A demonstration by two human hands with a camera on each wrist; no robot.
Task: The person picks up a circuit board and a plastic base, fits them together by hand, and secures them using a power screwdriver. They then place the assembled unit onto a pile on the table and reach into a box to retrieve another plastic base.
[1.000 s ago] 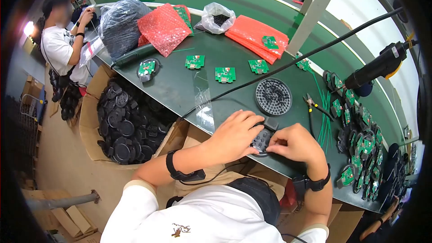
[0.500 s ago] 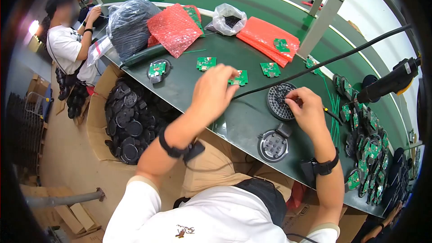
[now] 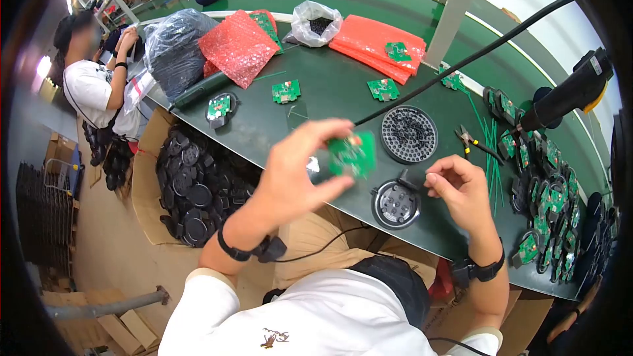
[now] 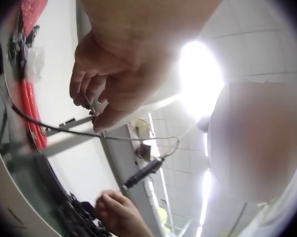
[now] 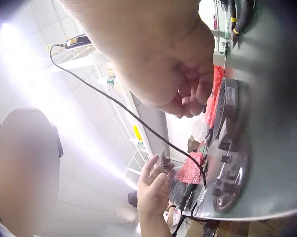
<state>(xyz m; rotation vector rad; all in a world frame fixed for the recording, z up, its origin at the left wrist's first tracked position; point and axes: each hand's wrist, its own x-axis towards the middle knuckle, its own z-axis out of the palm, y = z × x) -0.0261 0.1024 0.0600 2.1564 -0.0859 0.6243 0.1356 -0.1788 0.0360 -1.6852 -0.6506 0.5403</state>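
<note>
My left hand (image 3: 290, 171) holds a green circuit board (image 3: 353, 155) above the table, between its thumb and fingers. Below and to its right, a round black plastic housing (image 3: 395, 214) lies open side up near the table edge, with small posts inside and a block at its upper rim. Just right of that block is my right hand (image 3: 465, 191), thumb and forefinger pinched together. In the right wrist view a tiny dark piece (image 5: 204, 109) shows at those fingertips. Behind the housing sits a round dish (image 3: 387, 148) of small black pieces.
More circuit boards (image 3: 286, 91) lie across the table. Pliers (image 3: 467, 138) and green strips (image 3: 490, 158) are on the right, beside piled housings with boards (image 3: 554, 207). A black cable (image 3: 475, 59) crosses above. A carton (image 3: 146, 204) of black housings stands left; another person (image 3: 89, 86) works beyond.
My left hand has reached a board on the table, picked it up and brought it closer. My right hand has left the dish and come down beside the housing.
</note>
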